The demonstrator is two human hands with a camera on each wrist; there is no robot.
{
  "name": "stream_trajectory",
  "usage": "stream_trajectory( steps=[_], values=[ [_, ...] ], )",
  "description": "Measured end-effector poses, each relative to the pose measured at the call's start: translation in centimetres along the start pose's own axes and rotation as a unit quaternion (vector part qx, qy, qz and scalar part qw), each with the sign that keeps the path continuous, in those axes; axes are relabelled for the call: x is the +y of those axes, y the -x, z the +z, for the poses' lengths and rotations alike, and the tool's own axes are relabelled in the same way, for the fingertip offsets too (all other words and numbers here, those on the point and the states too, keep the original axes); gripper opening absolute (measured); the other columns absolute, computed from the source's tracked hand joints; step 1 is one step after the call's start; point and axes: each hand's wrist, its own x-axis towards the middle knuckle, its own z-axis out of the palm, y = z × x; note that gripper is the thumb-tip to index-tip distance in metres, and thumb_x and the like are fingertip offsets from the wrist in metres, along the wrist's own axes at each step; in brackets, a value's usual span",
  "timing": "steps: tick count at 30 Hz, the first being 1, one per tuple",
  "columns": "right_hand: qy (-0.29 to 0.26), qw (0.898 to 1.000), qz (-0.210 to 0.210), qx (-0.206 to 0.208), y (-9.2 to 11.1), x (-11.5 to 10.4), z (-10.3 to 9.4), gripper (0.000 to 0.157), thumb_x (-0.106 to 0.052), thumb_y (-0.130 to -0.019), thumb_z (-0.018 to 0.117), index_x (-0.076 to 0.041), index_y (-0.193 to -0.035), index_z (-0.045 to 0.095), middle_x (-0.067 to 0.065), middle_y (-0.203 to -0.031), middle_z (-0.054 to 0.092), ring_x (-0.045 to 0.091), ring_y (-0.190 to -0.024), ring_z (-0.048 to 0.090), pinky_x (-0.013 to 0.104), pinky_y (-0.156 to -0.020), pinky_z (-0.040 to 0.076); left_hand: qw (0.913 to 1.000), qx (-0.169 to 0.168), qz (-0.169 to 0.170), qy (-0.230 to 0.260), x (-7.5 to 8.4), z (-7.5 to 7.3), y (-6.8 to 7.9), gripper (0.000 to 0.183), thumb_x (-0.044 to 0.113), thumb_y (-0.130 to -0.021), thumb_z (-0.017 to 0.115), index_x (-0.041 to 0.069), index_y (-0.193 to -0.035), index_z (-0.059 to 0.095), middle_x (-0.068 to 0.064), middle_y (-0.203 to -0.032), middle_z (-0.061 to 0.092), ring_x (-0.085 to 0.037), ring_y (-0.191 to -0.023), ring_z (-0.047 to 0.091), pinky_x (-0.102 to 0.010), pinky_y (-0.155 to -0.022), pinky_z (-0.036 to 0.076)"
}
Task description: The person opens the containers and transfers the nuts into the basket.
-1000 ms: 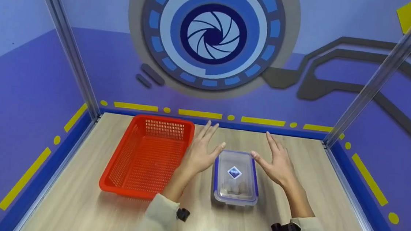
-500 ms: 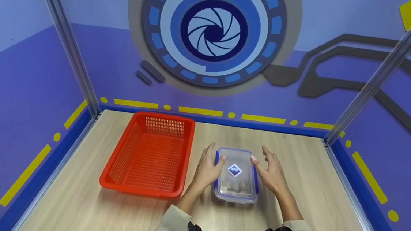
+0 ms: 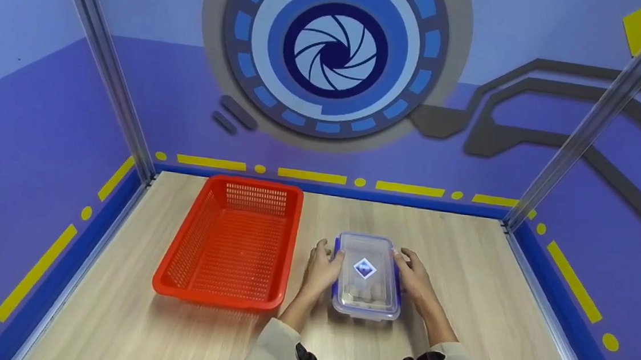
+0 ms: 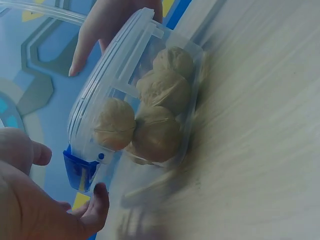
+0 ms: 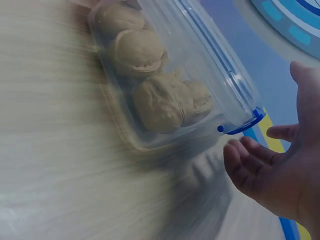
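A clear plastic food container (image 3: 369, 249) with a lid and blue side latches stands on the wooden table. Several walnuts (image 4: 157, 132) show through its wall in both wrist views. At its left side is my left hand (image 3: 322, 271), thumb by the lid's edge and fingertips close to a blue latch (image 4: 80, 172). My right hand (image 3: 415, 279) flanks the opposite side, its loosely bent fingers just off the other latch (image 5: 250, 122) in the right wrist view. Neither hand grips anything.
Left of the container sits a red plastic basket (image 3: 293, 241) with slotted walls and nothing inside. Blue and purple printed panels (image 3: 149, 98) with metal corner posts (image 3: 600, 116) enclose the wooden table (image 3: 488, 307) at the back and sides.
Both hands have come down and closer to the container's sides, from spread above it to beside the latches. The container and basket have stayed put.
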Motion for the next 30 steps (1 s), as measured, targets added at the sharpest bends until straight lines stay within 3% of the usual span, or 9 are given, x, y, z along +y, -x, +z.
stream_trajectory(
  steps=[2,5,10,15,18,30],
  values=[
    [-0.020,1.000,0.013,-0.008,-0.1,0.1,0.2,0.073,-0.052,-0.109,0.053,-0.004,-0.161,0.038,0.029,-0.142,0.053,0.036,-0.111,0.062,0.041,-0.078,0.058,0.9999,-0.008,0.001,0.015,-0.2,0.1,-0.3,0.058,0.025,-0.100,0.064,-0.012,-0.143,0.052,-0.021,-0.114,0.070,-0.038,-0.108,0.067,-0.053,-0.098,0.053],
    [-0.027,0.999,0.018,-0.022,-0.2,0.1,0.4,0.076,-0.056,-0.108,0.052,-0.003,-0.161,0.038,0.030,-0.147,0.052,0.040,-0.121,0.061,0.049,-0.089,0.057,0.9994,-0.023,0.010,0.025,-0.5,0.3,-0.7,0.047,0.019,-0.100,0.063,-0.015,-0.133,0.059,-0.019,-0.102,0.073,-0.033,-0.098,0.070,-0.050,-0.093,0.056],
    [-0.027,0.999,0.019,-0.037,-0.3,0.0,0.7,0.077,-0.056,-0.109,0.049,0.001,-0.159,0.038,0.031,-0.150,0.050,0.043,-0.132,0.055,0.059,-0.106,0.049,0.9984,-0.045,-0.003,0.033,-1.2,0.4,-1.1,0.036,0.017,-0.101,0.062,-0.008,-0.126,0.066,-0.015,-0.102,0.075,-0.028,-0.097,0.070,-0.046,-0.092,0.057],
    [-0.037,0.998,0.041,-0.034,-0.7,-0.2,0.7,0.065,-0.052,-0.110,0.049,0.000,-0.149,0.050,0.022,-0.131,0.061,0.031,-0.113,0.063,0.045,-0.089,0.056,0.9950,-0.065,-0.033,0.068,-1.8,0.2,-1.4,0.033,0.025,-0.103,0.063,-0.003,-0.121,0.065,-0.013,-0.106,0.071,-0.025,-0.098,0.068,-0.042,-0.088,0.057],
    [-0.052,0.996,0.050,-0.053,-1.1,-0.3,0.6,0.060,-0.050,-0.111,0.049,0.001,-0.142,0.052,0.018,-0.121,0.063,0.026,-0.103,0.064,0.039,-0.080,0.056,0.9912,-0.073,-0.050,0.098,-2.1,0.2,-1.7,0.030,0.027,-0.104,0.063,-0.001,-0.116,0.063,-0.012,-0.104,0.069,-0.023,-0.094,0.066,-0.037,-0.082,0.056],
    [-0.117,0.984,0.116,-0.066,-2.1,0.1,0.6,0.045,-0.046,-0.112,0.048,-0.002,-0.120,0.051,0.003,-0.087,0.057,0.015,-0.076,0.056,0.030,-0.064,0.049,0.9746,-0.111,-0.066,0.182,-3.6,0.4,-1.9,0.028,0.028,-0.106,0.060,0.000,-0.112,0.059,-0.012,-0.100,0.064,-0.020,-0.088,0.062,-0.029,-0.072,0.054]
  ],
)
